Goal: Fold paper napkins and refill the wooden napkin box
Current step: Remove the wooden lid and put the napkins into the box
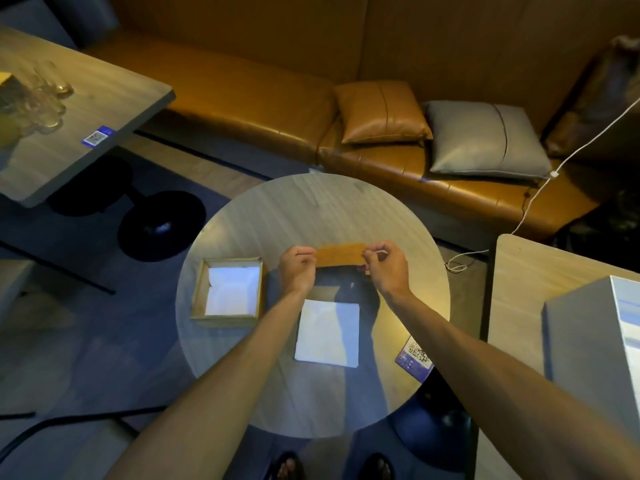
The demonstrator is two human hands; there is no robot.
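Note:
A square wooden napkin box (199,294) stands on the left of the round table (311,209), with white napkins (232,291) lying inside it. Both hands hold a flat brown wooden piece (341,255) tilted up above the table's middle. My left hand (297,268) pinches its left end. Gripping the right end is my right hand (386,266). A stack of white paper napkins (327,332) lies flat on the table nearer to me, below the hands.
A blue QR card (414,358) lies at the table's right edge. A brown leather bench (242,95) with two cushions runs behind. Another table (86,109) with glasses is at far left, and a grey box (588,337) sits on the right table. A white cable (540,188) hangs at right.

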